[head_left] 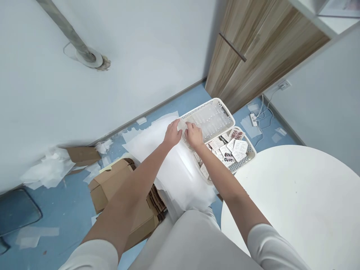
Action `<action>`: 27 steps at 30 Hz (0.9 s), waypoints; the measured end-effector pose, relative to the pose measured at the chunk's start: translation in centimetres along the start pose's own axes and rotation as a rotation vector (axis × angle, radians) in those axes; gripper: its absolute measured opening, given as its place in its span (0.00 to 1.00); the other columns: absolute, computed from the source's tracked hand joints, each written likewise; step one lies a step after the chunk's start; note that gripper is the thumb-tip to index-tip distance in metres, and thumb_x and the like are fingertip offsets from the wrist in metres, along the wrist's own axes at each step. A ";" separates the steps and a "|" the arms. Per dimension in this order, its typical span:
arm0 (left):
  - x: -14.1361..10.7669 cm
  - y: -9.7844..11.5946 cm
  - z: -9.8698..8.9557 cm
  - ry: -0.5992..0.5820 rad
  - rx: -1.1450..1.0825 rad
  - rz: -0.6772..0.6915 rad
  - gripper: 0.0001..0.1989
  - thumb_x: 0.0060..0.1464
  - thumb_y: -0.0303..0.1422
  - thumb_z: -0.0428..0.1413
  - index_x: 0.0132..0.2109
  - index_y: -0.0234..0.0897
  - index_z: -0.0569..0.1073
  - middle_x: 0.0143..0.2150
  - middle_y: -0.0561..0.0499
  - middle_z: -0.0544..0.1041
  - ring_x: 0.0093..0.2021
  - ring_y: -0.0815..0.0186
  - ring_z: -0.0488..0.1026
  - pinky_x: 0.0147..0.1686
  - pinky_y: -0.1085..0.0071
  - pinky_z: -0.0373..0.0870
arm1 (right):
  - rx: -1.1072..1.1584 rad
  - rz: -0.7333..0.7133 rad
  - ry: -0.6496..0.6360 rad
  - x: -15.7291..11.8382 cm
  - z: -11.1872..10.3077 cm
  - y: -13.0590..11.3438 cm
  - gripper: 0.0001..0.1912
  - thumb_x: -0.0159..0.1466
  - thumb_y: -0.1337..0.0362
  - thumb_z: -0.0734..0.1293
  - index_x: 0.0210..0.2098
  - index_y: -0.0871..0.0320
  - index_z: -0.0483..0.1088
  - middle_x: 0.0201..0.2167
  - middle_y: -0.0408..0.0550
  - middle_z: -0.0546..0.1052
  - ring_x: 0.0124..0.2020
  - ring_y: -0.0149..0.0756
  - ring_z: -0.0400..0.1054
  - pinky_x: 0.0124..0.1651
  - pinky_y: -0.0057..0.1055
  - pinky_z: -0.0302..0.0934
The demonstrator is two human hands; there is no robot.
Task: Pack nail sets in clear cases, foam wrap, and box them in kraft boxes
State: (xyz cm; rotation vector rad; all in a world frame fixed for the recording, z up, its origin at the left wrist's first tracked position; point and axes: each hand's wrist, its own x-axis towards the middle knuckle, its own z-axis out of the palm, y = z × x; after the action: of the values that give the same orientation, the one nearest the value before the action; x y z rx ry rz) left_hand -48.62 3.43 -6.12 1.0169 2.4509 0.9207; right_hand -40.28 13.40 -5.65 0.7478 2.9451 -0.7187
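Observation:
My left hand (173,134) and my right hand (194,135) are close together at the near left end of a white basket (229,109). Their fingers are bent around a clear plastic piece (184,123), its outline hard to make out. Rows of clear plastic cases (212,119) lie in that basket. Under my right forearm a second white basket (251,155) holds several printed cards (239,150), some bearing dark or reddish oval shapes. White sheeting (171,161) spreads below my hands.
A round white table (298,202) stands to the right. Folded cardboard boxes (115,178) are stacked at the left. Crumpled white sheets (52,168) lie by the wall. A wooden cabinet (253,41) stands beyond the baskets, with a power strip (253,120) and cables on the blue floor.

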 end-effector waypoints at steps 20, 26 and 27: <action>-16.6 11.4 -1.4 -0.558 -0.954 -0.190 0.22 0.39 0.37 0.62 0.44 0.34 0.70 0.30 0.54 0.68 0.28 0.73 0.69 0.33 0.71 0.67 | 1.452 0.394 0.361 -28.2 -7.6 1.1 0.18 0.54 0.51 0.65 0.41 0.53 0.64 0.37 0.43 0.71 0.31 0.29 0.71 0.40 0.34 0.66; -21.6 14.9 1.6 -0.785 -0.982 -0.168 0.21 0.38 0.38 0.63 0.41 0.35 0.70 0.28 0.54 0.69 0.27 0.74 0.68 0.32 0.72 0.68 | 1.497 0.531 0.442 -39.3 -7.2 0.3 0.23 0.51 0.54 0.69 0.44 0.52 0.63 0.45 0.50 0.70 0.38 0.35 0.71 0.42 0.38 0.65; -22.5 15.5 2.4 -0.825 -0.991 -0.164 0.21 0.38 0.38 0.63 0.41 0.34 0.70 0.27 0.54 0.70 0.27 0.74 0.68 0.32 0.72 0.68 | 1.494 0.555 0.459 -40.7 -6.8 0.3 0.24 0.50 0.54 0.69 0.45 0.52 0.63 0.46 0.50 0.70 0.38 0.35 0.71 0.42 0.38 0.65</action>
State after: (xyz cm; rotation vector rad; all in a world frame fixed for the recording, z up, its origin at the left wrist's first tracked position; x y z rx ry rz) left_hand -23.99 -3.45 3.85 0.6043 1.1343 1.1456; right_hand -3.47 -1.63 5.58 1.7432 1.6614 -2.8433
